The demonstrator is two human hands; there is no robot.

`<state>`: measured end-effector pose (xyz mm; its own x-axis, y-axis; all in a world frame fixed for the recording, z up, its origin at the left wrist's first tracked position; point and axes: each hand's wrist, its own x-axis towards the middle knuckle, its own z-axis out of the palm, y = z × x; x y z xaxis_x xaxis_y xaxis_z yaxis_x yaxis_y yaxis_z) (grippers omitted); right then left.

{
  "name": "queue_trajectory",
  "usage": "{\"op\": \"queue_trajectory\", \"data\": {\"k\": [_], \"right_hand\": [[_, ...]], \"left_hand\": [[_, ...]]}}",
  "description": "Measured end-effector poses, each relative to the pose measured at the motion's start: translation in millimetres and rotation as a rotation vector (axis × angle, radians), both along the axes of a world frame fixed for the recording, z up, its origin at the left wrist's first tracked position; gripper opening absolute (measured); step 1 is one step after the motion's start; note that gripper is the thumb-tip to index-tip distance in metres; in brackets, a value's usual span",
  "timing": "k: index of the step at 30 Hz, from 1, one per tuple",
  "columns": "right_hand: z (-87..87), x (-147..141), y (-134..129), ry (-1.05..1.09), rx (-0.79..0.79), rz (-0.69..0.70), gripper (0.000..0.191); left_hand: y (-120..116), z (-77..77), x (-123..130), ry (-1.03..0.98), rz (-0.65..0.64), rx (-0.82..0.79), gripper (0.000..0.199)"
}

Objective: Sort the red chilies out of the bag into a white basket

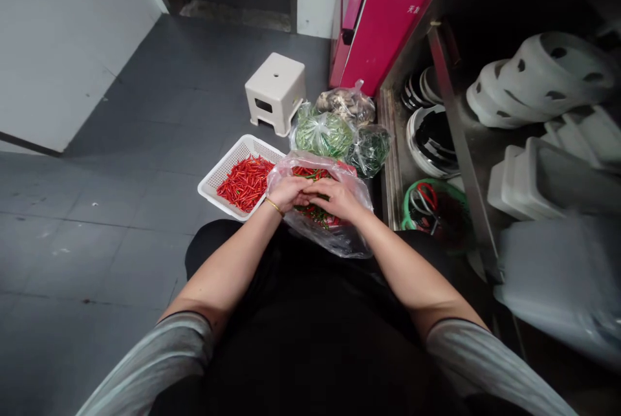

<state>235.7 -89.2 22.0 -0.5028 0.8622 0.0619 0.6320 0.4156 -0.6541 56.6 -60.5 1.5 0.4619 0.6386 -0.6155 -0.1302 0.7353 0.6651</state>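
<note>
A clear plastic bag (334,246) stands open in front of me, with red chili peppers and green stems (310,173) inside. My left hand (290,193) and my right hand (336,198) meet at the fingertips over its mouth. The left fingers are closed together, and a bracelet circles that wrist. The right fingers are bent and pressed towards the left ones. Whatever lies between the fingertips is too small to make out. Just left of the bag, a white perforated basket (209,187) holds a heap of loose red chili peppers (245,183).
Beyond the bag lie bags of green vegetables (324,134), dark leafy greens (371,147) and brownish produce (347,105). A white plastic stool (275,83) stands behind them. On the right, a metal shelf (460,125) holds white containers (517,176) and a green basket (410,206).
</note>
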Motion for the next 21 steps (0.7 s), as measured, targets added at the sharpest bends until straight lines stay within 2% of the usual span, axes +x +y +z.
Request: {"op": "queue_trajectory", "data": {"k": [3,8,10,13,17,19,21], "right_hand": [[-3.6,5,-2,-0.097,-0.057,-0.026,0.029],[-30.3,-15,-9,-0.703,-0.157,0.076,0.027],[-38.7,-26,-12,-0.830,-0.171,0.110,0.032],[-38.4,-26,-8,-0.849,-0.170,0.111,0.034],[-19.4,0,6,-0.813,-0.133,-0.054,0.035],[-11.5,6,8,-0.783,-0.100,-0.085,0.034],[-10.1,3,5,-0.773,-0.106,-0.036,0.032]], "left_hand": [[3,1.2,-3,0.034,0.068,0.057,0.020],[2,1.7,-5,0.098,0.155,0.142,0.011],[0,-0.8,-3,0.156,0.165,0.225,0.014],[-2,-5.6,0,0.360,0.059,0.481,0.021],[-1,-8.1,3,0.590,-0.158,0.866,0.019],[0,-7.5,4,0.648,-0.174,0.921,0.017],[2,-6.6,3,0.685,-0.146,0.921,0.018]]}}
